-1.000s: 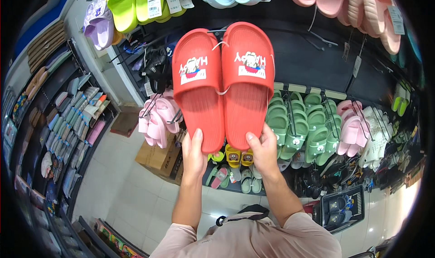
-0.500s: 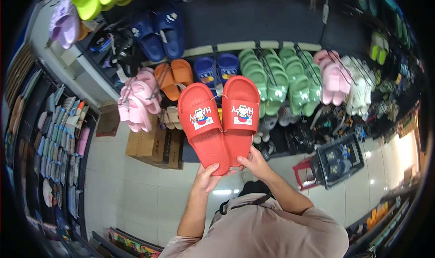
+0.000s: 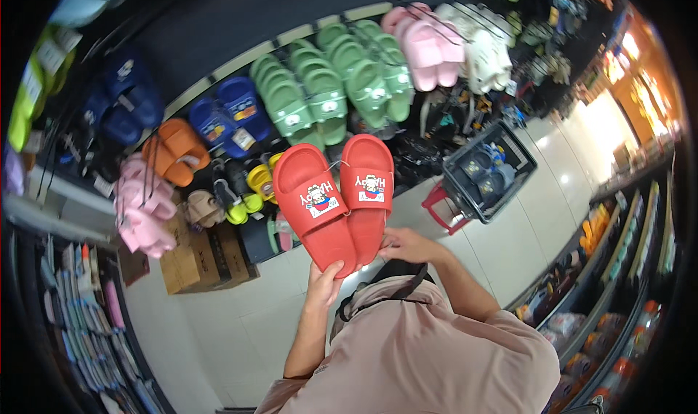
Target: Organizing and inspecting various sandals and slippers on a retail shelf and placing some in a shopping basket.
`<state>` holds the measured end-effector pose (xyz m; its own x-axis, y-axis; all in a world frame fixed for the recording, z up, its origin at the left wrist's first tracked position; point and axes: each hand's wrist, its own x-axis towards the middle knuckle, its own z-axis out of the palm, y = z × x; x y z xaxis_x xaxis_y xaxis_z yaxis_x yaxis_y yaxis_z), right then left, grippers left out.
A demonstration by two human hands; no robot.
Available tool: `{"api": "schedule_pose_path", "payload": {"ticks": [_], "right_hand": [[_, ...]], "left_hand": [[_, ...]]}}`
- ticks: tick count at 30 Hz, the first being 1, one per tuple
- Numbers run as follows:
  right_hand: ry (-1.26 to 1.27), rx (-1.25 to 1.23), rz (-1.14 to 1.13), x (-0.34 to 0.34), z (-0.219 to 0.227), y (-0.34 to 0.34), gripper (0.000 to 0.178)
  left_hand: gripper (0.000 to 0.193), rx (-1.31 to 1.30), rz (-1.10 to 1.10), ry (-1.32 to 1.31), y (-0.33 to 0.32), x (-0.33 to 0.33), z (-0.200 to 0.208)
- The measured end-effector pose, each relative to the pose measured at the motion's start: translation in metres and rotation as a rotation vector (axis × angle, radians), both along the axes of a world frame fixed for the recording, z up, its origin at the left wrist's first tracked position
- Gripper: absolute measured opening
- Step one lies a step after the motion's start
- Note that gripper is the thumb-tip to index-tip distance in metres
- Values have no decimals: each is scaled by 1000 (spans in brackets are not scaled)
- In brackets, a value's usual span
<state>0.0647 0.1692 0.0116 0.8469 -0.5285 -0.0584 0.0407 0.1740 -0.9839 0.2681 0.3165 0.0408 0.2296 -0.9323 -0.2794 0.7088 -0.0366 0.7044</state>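
A pair of red slippers (image 3: pixel 331 245) with a cartoon print on the straps is held up in front of me. They are joined by a thin loop between the straps, toes pointing away. My left hand (image 3: pixel 324 286) grips the heel of the left slipper, thumb on top and fingers underneath, mostly hidden. At the right slipper's heel edge, my right hand (image 3: pixel 408 245) is closed with its fingertips against the side. Beyond the pair hang green slippers (image 3: pixel 287 101), blue slippers (image 3: pixel 243 108) and orange slippers (image 3: pixel 174 150).
Pink slippers (image 3: pixel 144 209) hang at left above cardboard boxes (image 3: pixel 190 263). A dark crate (image 3: pixel 476 209) holding slippers stands on a red stool (image 3: pixel 442 207) to the right. Stocked shelves (image 3: pixel 94 327) line the left, with more racks (image 3: pixel 618 257) at right. Pale tiles (image 3: pixel 265 334) cover the floor.
My view has turned rightward, so the rack sits tilted and the crate and right-hand racks show more. My right hand has shifted slightly outward at the heel edge; the slippers stay held up.
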Motion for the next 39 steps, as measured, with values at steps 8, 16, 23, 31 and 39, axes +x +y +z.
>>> {"api": "schedule_pose_path", "payload": {"ticks": [8, 16, 23, 31, 39], "right_hand": [[361, -357, -740, -130, 66, -102, 30], [567, -666, -755, -248, 32, -160, 6], [526, -459, -1012, -322, 29, -201, 6], [637, -694, -1137, -349, -22, -258, 6], [645, -724, -1091, -337, -102, -285, 7]], "left_hand": [[43, 99, -349, -203, -83, -68, -26], [46, 209, -772, -321, -175, -163, -51], [55, 270, -648, 5, -258, -237, -73], [55, 406, -585, -449, -295, -245, -89], [47, 514, -485, -472, -274, -224, -93]]}}
